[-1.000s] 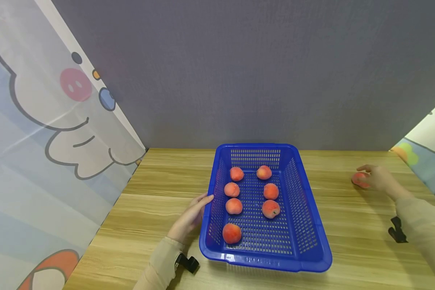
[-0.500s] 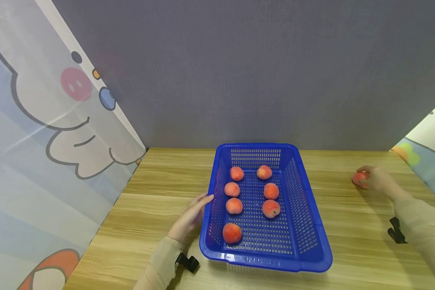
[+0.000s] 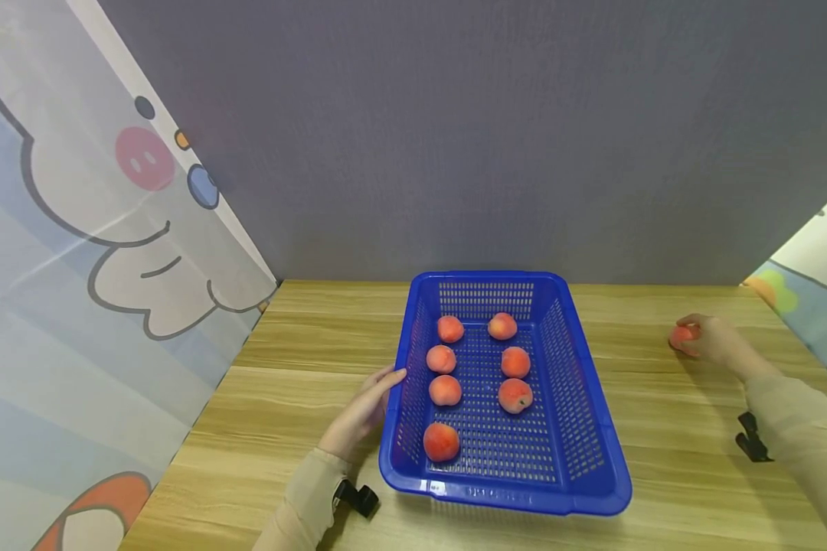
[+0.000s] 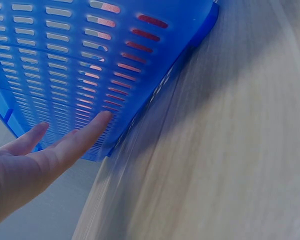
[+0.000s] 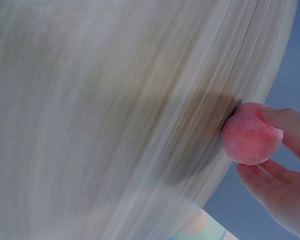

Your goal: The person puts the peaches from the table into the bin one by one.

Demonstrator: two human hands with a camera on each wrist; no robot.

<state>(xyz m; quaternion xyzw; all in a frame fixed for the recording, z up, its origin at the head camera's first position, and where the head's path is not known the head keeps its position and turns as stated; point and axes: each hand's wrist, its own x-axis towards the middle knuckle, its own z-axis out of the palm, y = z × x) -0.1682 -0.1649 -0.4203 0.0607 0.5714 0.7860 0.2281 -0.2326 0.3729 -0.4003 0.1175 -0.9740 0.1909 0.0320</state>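
Note:
A blue plastic basket (image 3: pixel 596 398) with slotted walls stands mid-table, holding several peaches (image 3: pixel 441 442) in two loose columns. My left hand (image 3: pixel 360 413) rests against the basket's left side, one fingertip at the rim. In the left wrist view, its fingers (image 4: pixel 85 136) lie fairly straight along the outer wall. Far to the right, my right hand (image 3: pixel 720 346) pinches a single peach (image 3: pixel 682 339) that sits on the table. The right wrist view has this peach (image 5: pixel 251 135) between the thumb and fingers, close to the tabletop.
The wooden table (image 3: pixel 296 344) extends to both sides of the basket. A grey panel (image 3: pixel 413 138) rises along its back edge. Cartoon-printed sheets border the left side (image 3: pixel 76 306) and the right side (image 3: pixel 816 306).
My right hand's fingers have drawn slightly closer round the peach, and the hand has shifted a little left. The left hand and basket keep their places.

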